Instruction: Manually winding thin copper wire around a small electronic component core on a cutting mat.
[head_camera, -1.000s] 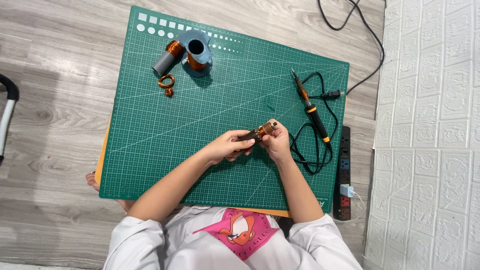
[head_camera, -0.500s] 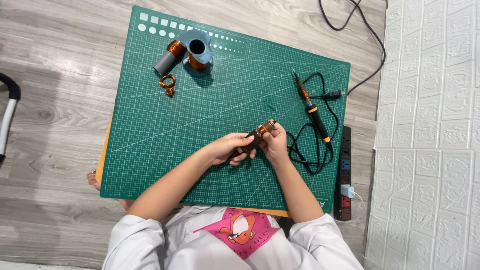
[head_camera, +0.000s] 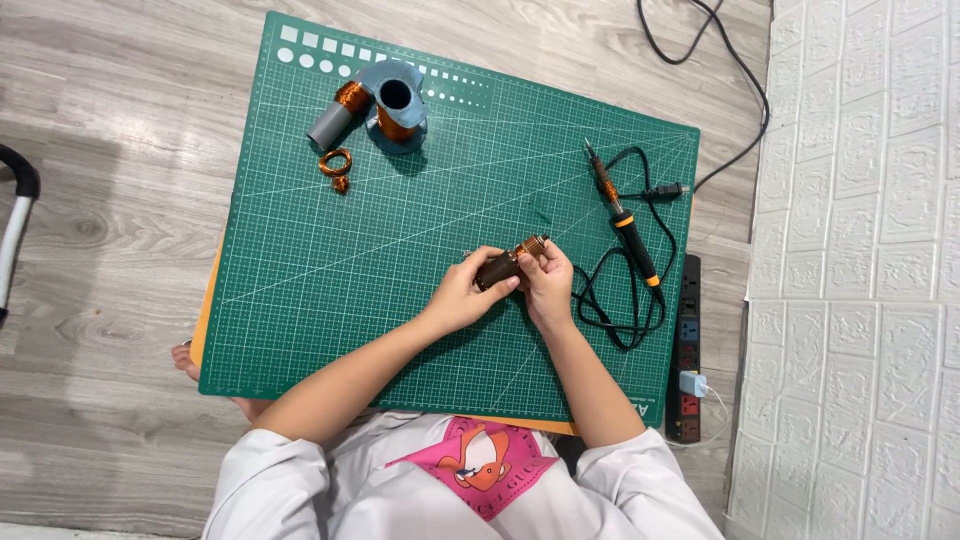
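- We worked on a green cutting mat (head_camera: 330, 300) laid on a grey wood floor (head_camera: 100, 150), with a white brick-pattern wall (head_camera: 860, 250) along the right side.
- Our left hand (head_camera: 462, 297) was curled around the dark end of a small cylindrical coil (head_camera: 508, 263), its fingers closed on it.
- Our right hand (head_camera: 550, 283) pinched the copper-wound end of the same coil, its fingers narrow.
- The coil was held just above the mat, near the mat's middle and slightly to the right, lying roughly level between both hands.
- A soldering iron (head_camera: 625, 215) lay on the mat just right of our hands, with its black cord (head_camera: 610, 310) looped beside it.
- A power strip (head_camera: 687, 350) sat at the mat's right edge.
- At the mat's far side lay a grey spool (head_camera: 397, 100) of copper wire, a grey tube (head_camera: 335, 118) touching it and a small wire ring (head_camera: 336, 163) near both.
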